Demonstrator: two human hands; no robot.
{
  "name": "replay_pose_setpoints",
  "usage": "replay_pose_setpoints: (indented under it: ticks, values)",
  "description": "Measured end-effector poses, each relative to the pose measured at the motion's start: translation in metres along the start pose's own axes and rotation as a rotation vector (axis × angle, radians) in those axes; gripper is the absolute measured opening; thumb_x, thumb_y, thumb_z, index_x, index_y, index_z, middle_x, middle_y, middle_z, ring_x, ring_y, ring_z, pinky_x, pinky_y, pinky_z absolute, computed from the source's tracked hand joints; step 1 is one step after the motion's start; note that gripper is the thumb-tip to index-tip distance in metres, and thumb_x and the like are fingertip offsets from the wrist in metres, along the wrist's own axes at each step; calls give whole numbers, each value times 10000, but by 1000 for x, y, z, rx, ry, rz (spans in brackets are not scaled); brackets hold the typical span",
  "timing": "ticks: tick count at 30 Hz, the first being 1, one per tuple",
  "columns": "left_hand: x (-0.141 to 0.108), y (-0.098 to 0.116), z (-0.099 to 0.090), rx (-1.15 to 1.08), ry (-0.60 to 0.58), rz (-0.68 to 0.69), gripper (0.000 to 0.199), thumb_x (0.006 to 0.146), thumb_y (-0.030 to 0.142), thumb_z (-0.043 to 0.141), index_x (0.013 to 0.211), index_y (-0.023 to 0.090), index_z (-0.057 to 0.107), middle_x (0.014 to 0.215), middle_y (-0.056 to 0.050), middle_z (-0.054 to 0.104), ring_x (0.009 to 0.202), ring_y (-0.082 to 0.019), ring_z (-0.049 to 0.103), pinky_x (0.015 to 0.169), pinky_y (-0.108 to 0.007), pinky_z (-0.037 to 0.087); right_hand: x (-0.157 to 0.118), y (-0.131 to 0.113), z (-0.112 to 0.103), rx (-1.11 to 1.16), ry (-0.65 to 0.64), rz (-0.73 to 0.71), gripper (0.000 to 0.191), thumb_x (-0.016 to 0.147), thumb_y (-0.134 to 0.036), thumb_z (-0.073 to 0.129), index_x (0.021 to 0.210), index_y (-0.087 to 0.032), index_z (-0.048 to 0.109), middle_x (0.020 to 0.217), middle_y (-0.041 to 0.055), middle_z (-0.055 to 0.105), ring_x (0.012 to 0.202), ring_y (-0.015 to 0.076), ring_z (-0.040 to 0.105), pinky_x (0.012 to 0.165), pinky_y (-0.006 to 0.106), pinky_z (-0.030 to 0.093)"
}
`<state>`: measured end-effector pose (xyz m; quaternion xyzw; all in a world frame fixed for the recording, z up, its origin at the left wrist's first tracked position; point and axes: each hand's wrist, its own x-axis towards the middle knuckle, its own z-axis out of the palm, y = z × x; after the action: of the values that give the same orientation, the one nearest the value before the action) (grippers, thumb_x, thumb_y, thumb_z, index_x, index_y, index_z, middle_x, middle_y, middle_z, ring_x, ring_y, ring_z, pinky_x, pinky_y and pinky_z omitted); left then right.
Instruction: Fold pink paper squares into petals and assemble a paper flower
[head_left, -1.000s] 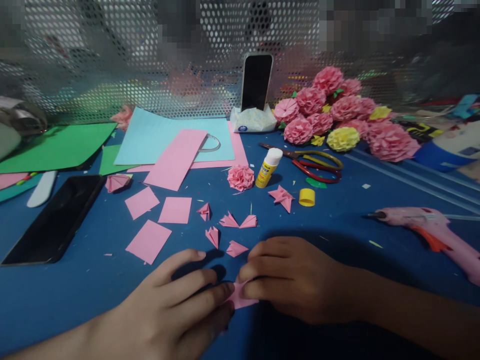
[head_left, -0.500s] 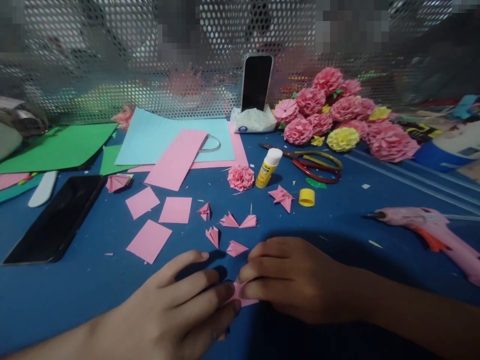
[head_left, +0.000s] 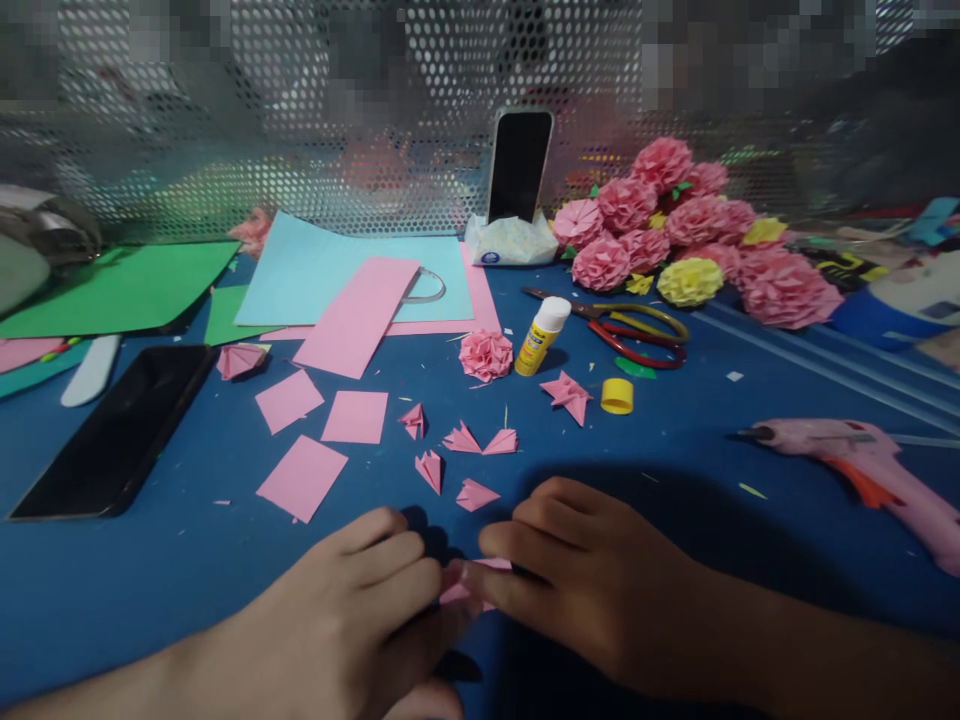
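- Left hand (head_left: 352, 600): grip closed, thumb and forefinger pinching a slip of pink paper (head_left: 454, 594).
- Right hand (head_left: 592, 575): grip closed at the same slip, fingertips meeting those of the left hand; the thumb is hidden.
- Slip: low on the desk (head_left: 225, 590), between the hands and partly covered by fingers. Judged to be mid-fold; its exact shape cannot be told.
- Finished folding, by appearance: five small folded pieces (head_left: 477, 495), loosely grouped from 11 to 12 o'clock of the grip.
- Left flat: three pink squares (head_left: 302, 478), near 10 o'clock, showing no folds.
- Further made-up work: a pink star (head_left: 568, 397) at 1 o'clock, a small flower (head_left: 486, 356) at 12, and a heap of pink and yellow flowers (head_left: 660, 230) beyond at 1. The five pieces lie apart from these, so assembly of them is judged not done.
- Glue stick (head_left: 541, 338): upright, just past 12, white top end. Its yellow label carries dark print, not legible.
- Yellow cap (head_left: 616, 396): between 1 and 2, separate from the stick.
- Tissue pack (head_left: 510, 243): far at 12, blue round logo, wording unreadable; a phone (head_left: 520, 165) stands upright at it.
- Glue gun (head_left: 862, 450): between 2 and 3, unheld; no readable brand.
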<state>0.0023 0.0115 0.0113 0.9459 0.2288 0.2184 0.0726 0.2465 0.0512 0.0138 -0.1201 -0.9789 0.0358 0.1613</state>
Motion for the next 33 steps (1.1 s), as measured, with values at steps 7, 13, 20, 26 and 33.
replay_pose_setpoints:
  ticks: [7, 13, 20, 26, 33]
  values:
    - [-2, 0, 3, -36, -10, -4, 400, 1071, 344, 360, 1001, 109, 677, 758, -36, 559, 685, -180, 487, 666, -336, 379, 5, -21, 4, -99, -55, 42, 281, 998, -143, 401, 1074, -117, 670, 990, 69, 624, 817, 208, 435, 742, 357, 332]
    - [-3, -2, 1, 11, -25, 19, 357, 1064, 330, 397, 1126, 103, 665, 783, -44, 614, 677, -176, 494, 684, -336, 395, 0, -34, -3, -254, -27, 79, 133, 764, -81, 574, 699, -158, 661, 876, 91, 672, 781, 229, 478, 639, 364, 340]
    - [-6, -7, 4, -31, -32, 51, 309, 1051, 292, 423, 1168, 108, 641, 854, -63, 639, 693, -187, 471, 697, -354, 375, -1, -34, -6, -277, -52, 58, 228, 686, -51, 590, 514, -185, 525, 780, 99, 639, 712, 217, 449, 574, 353, 288]
    - [-6, -10, 4, -99, -53, -1, 329, 1064, 315, 383, 1206, 122, 609, 834, -54, 569, 772, -198, 489, 717, -340, 342, 0, -11, -11, -231, -34, 82, 158, 832, -66, 530, 743, -166, 612, 798, 59, 588, 750, 208, 429, 622, 353, 287]
    - [-1, -6, 8, -215, -45, -282, 326, 960, 456, 599, 1146, 189, 578, 1026, -49, 588, 893, -219, 498, 769, -335, 342, 7, -6, -3, 15, -54, 260, 252, 849, -447, 658, 876, -202, 604, 819, 13, 558, 739, 190, 441, 633, 326, 266]
